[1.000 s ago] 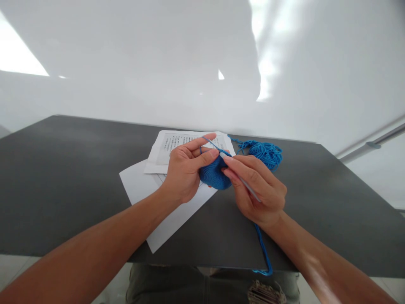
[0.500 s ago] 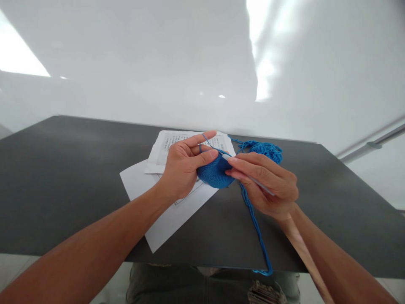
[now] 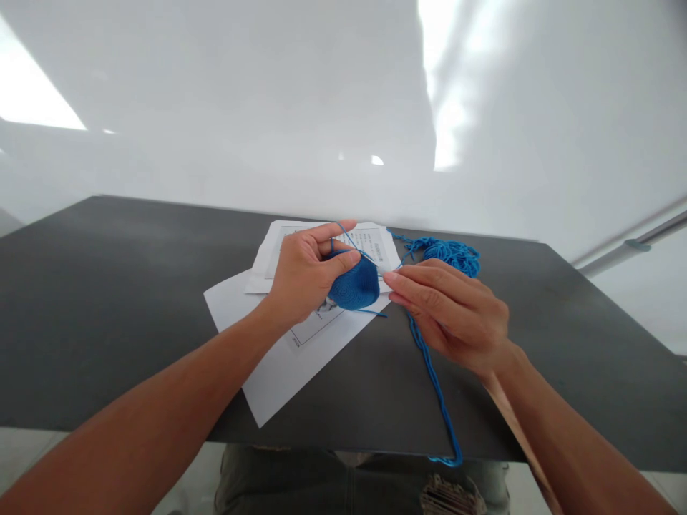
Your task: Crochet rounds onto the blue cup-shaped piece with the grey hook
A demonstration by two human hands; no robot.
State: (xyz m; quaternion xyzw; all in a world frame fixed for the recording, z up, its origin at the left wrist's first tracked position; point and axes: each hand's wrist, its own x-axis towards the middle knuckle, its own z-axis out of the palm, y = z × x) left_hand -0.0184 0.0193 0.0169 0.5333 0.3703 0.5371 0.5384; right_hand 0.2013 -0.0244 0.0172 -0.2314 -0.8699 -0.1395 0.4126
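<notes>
My left hand (image 3: 314,268) pinches the upper edge of a round blue crochet piece (image 3: 355,286) between thumb and fingers, with blue working yarn (image 3: 346,232) looped over its raised index finger. To the right, my right hand (image 3: 451,307) is closed on a thin crochet hook (image 3: 377,267), whose tip reaches the top edge of the piece. Most of the hook is hidden in the fingers. A short yarn tail (image 3: 373,312) hangs out below the piece.
Two printed paper sheets (image 3: 268,386) overlap on the dark table (image 3: 134,300) under my hands. A loose heap of blue yarn (image 3: 451,255) lies behind my right hand. One strand (image 3: 437,393) runs down to the table's front edge. A white wall (image 3: 241,107) stands behind.
My left hand and the crochet piece have shifted slightly left, apart from my right hand. The hook now shows more between them, and the yarn tail has come into view.
</notes>
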